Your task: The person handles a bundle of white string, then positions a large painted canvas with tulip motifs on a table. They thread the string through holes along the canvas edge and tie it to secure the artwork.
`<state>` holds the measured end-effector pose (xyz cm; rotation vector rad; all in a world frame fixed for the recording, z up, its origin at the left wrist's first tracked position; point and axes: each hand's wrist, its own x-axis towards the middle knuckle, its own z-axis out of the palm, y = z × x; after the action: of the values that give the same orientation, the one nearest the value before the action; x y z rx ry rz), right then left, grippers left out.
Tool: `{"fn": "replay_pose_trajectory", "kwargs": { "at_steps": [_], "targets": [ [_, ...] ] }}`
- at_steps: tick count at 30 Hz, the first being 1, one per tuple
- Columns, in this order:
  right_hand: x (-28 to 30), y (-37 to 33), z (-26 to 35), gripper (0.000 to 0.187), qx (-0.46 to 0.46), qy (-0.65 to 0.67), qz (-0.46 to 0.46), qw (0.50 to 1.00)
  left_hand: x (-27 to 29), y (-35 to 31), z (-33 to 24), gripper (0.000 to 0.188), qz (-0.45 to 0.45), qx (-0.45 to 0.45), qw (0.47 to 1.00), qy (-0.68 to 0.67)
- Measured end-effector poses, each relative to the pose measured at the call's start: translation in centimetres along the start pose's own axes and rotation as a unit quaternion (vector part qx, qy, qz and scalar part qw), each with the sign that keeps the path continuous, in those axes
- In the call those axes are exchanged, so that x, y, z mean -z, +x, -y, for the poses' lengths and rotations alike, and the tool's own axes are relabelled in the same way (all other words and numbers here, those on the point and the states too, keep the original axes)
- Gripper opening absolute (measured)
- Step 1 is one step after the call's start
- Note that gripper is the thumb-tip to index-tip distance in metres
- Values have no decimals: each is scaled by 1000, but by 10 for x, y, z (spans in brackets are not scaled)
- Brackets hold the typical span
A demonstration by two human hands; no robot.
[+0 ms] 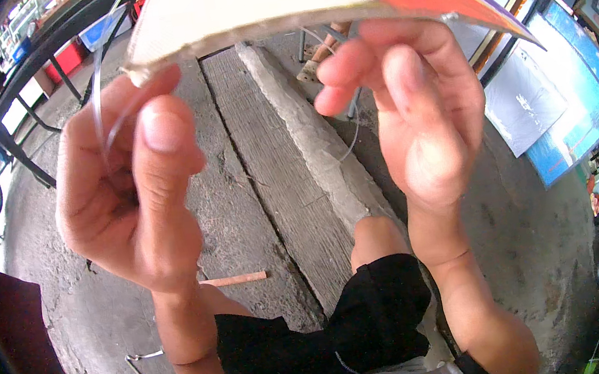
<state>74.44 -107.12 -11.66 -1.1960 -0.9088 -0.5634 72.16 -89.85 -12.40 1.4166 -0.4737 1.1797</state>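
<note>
Across the top spans a white panel (247, 3) with an orange and purple painted shape and a rough, pale lower edge. At its left corner, my left hand (126, 178) is closed, thumb against curled fingers, on a thin clear plastic strip (97, 77) that arches up along the panel's side. My right hand (421, 112) is raised under the panel's right part, its upper fingers close to the edge. Its fingers are bent toward the thumb. A thin clear strand (354, 135) runs behind its fingertips and hangs down; the exact grip on it is hidden.
A wooden plank (254, 155) and a rough concrete ridge (307, 126) cross the grey floor. A small wooden stick (236, 279) lies near my legs. Left stands a dark metal table frame (19, 94); right, framed pictures and a blue board (574, 108) lean together.
</note>
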Motion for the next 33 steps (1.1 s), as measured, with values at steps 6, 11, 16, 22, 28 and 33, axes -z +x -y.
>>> {"fn": "replay_pose_trajectory", "kwargs": {
  "at_steps": [6, 11, 16, 22, 28, 33],
  "targets": [
    [-9, 14, 1, 21, 25, 22, -33, 999, 5, 18, -1, 22, -21, -6, 1000, -16],
    [-6, 20, 7, 18, 26, 42, -17, 999, 7, 27, -9, 21, 5, -6, 999, -44],
    [-7, 22, 2, 13, 27, 98, -8, 995, 16, 28, -4, 30, -14, -5, 1000, 14],
    [-3, 25, 6, 12, 26, 92, -13, 995, 45, -29, 37, 40, -47, 126, 989, 65],
    [-8, 32, 11, 12, 21, 93, 3, 995, 96, -218, 136, 35, 137, 363, 882, 268],
    [-6, 35, 12, 15, 41, 44, -19, 998, 78, -228, 148, 48, 288, 338, 836, 322]
  ]
}}
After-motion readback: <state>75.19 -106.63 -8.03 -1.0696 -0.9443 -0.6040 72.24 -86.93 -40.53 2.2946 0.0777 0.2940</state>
